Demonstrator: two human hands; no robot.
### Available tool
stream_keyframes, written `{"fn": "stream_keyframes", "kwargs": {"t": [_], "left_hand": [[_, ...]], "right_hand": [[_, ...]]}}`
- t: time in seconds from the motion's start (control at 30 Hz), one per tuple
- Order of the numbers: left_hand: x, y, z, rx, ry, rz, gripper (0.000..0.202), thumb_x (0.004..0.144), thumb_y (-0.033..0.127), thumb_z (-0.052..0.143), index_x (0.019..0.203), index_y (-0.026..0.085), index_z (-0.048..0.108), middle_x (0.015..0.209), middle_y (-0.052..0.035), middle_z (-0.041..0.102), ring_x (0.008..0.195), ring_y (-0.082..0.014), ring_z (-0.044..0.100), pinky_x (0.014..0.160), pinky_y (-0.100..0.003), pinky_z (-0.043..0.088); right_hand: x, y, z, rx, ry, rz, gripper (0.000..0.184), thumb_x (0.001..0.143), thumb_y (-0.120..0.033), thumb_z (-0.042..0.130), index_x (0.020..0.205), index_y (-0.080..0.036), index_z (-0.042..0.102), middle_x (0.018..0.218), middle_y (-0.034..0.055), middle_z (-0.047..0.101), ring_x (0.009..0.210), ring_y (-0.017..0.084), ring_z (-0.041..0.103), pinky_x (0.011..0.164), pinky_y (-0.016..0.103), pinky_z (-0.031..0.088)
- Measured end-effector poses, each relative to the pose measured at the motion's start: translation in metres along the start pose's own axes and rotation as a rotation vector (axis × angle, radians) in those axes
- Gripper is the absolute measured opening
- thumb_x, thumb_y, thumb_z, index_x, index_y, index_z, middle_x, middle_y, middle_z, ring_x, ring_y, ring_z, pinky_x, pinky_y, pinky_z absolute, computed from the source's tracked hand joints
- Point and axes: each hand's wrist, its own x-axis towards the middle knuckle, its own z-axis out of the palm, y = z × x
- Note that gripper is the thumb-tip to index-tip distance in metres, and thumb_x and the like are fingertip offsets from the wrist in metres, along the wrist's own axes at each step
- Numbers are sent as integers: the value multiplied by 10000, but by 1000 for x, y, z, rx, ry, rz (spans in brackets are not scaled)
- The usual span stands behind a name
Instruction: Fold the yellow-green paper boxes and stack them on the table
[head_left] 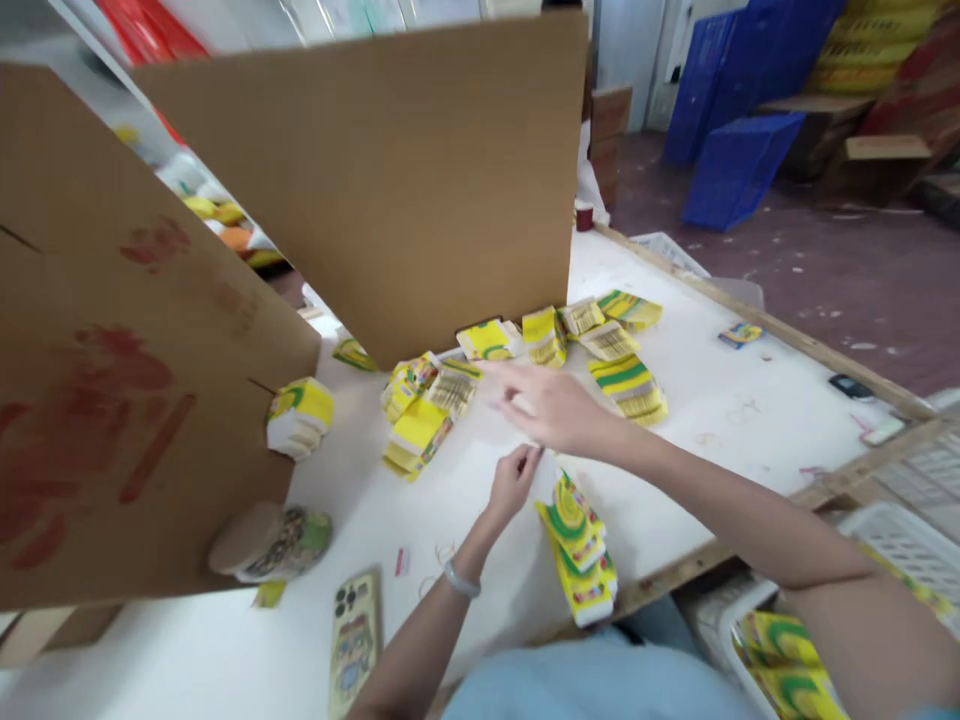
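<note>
My right hand point(551, 405) reaches out flat over the white table point(720, 400), fingers stretched toward a heap of yellow and green packets point(424, 410). My left hand point(514, 482) sits just below it with fingertips pinched together; what they hold is too small to make out. A stack of yellow-green packets point(579, 550) lies by the near table edge, right of my left wrist, which wears a bracelet. More packets point(622, 365) are spread beyond my right hand.
Tall brown cardboard sheets point(375, 170) stand at the back and left of the table. A phone point(352, 640), a lying jar point(266, 540) and a small packet bundle point(300, 415) sit at left. White baskets point(900, 540) and blue crates point(739, 165) are at right.
</note>
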Motion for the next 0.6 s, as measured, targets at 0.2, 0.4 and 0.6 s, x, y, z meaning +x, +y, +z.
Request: {"fn": "stream_keyframes", "kwargs": {"t": [0.2, 0.4, 0.6], "left_hand": [[6, 25, -3, -98, 56, -55, 528, 938, 669, 507, 714, 194, 561, 559, 59, 402, 528, -104, 359, 508, -244, 284], [1, 48, 2, -119, 107, -29, 465, 960, 604, 522, 736, 197, 557, 549, 69, 390, 507, -95, 358, 505, -242, 287], [-6, 51, -2, -147, 78, -6, 529, 985, 661, 432, 864, 185, 628, 663, 9, 561, 605, -133, 529, 562, -250, 420]], "right_hand": [[-121, 78, 36, 59, 344, 430, 468, 971, -476, 550, 1337, -186, 594, 1025, 97, 743, 984, 229, 710, 899, 400, 589], [-152, 65, 78, 123, 257, 620, 469, 933, -535, 588, 1255, -194, 580, 1011, 87, 729, 884, 227, 703, 814, 365, 569], [-155, 61, 74, 143, 185, 611, 361, 995, -527, 490, 1138, -207, 575, 868, 42, 700, 747, 200, 659, 733, 325, 521]]}}
